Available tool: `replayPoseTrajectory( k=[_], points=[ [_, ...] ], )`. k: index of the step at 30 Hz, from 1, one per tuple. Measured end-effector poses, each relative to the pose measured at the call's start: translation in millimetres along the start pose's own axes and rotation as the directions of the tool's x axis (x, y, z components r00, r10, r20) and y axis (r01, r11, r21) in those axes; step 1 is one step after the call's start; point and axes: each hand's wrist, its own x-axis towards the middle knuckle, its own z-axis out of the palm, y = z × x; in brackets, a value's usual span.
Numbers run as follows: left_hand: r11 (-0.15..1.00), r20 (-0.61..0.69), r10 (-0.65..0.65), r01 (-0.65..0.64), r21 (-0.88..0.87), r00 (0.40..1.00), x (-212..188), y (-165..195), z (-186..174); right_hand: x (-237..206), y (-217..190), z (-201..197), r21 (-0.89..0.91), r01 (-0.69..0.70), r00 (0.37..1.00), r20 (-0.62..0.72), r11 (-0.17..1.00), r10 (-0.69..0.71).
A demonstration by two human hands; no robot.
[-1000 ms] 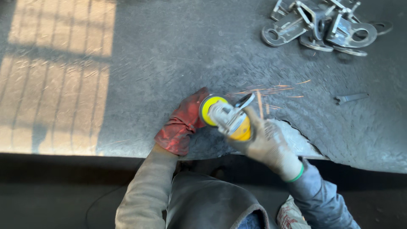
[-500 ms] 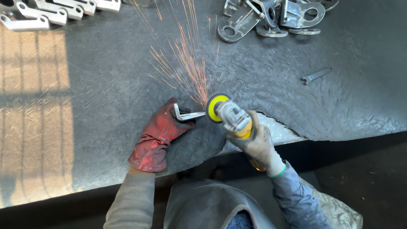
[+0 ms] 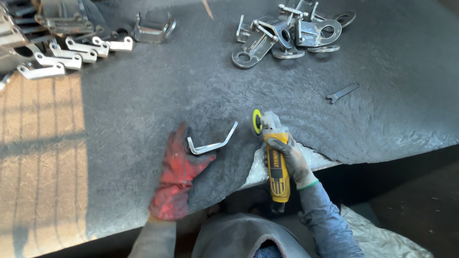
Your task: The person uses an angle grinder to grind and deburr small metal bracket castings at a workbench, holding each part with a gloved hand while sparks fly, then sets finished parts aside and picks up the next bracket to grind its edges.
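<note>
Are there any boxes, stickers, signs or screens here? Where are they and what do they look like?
Label: one only, a strip of black lettering along the yellow body of the angle grinder, which the right hand grips at the table's near edge.
Packages, signs, screens: none to be seen; the metal bracket by the left hand is bare.
</note>
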Motion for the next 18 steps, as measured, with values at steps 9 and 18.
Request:
replayPoseTrajectory(
  k=[9, 18],
  points=[
    [0.869, 0.298, 0.093, -0.223, 0.441, 0.95, 33, 115, -9, 4, 19, -40, 0.42, 0.002, 1.0, 0.025, 0.907, -0.013],
    [0.973, 0.371, 0.071, -0.146, 0.178, 0.926, 36, 138, -13, -10, 21, -49, 0.438, 0.075, 0.993, 0.047, 0.896, -0.107]
  ],
)
